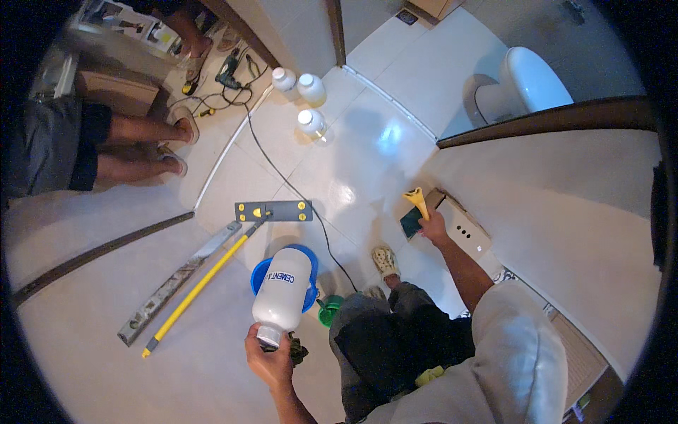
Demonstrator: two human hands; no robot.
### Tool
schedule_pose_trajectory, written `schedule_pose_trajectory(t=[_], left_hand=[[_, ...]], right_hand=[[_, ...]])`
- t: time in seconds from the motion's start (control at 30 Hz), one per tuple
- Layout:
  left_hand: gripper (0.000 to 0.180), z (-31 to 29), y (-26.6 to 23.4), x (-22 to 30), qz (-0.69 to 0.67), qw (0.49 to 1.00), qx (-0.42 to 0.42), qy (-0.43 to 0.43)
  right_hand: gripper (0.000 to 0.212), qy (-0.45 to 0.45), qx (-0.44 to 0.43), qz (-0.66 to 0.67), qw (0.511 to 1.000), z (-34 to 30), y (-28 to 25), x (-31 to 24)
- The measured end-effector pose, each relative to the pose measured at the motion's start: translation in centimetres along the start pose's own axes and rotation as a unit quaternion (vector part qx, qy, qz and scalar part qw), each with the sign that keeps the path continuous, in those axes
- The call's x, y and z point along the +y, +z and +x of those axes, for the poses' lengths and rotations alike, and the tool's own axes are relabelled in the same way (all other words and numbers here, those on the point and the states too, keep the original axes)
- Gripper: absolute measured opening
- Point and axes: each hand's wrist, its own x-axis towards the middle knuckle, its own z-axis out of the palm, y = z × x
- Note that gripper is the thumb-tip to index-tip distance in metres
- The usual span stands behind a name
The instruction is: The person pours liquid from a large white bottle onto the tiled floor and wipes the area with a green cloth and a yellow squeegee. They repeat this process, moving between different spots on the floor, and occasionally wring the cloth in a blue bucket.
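The bottle (283, 295) is smooth plastic, the tiles (353, 173) glossy.

Bathroom surroundings: white toilet (533, 79), power drill (227, 72), second person.
Toilet stands upper right, near a floor drain (406, 17) and a cardboard box (432, 8); drill lies upper left, a dark cord (267, 152) trailing over pale tiles; person in dark shorts (86, 145) at left (face out of frame); long metal bar (181, 283) beside a yellow pole (205, 286).
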Motion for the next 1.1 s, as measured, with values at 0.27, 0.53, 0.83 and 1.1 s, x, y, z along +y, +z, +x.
schedule_pose_trajectory(t=[0.27,0.53,0.83,1.1], left_hand=[[0.054,7.0,3.5,4.4,0.1,0.99,-0.046,0.09],[0.054,17.4,13.5,8.7,0.171,0.951,-0.172,0.193],[0.053,26.5,30.9,14.6,0.168,0.874,-0.234,0.391],[0.049,30.0,46.5,20.8,0.217,0.793,-0.222,0.524]], right_hand=[[0.034,0.084,-0.04,0.109,0.99,2.6,2.3,-0.1],[0.038,0.135,0.01,0.007,0.991,8.2,4.3,-3.9],[0.036,-0.074,-0.188,-0.145,0.969,20.2,8.1,-2.6],[0.034,-0.167,-0.384,-0.284,0.863,28.8,10.9,5.3]])
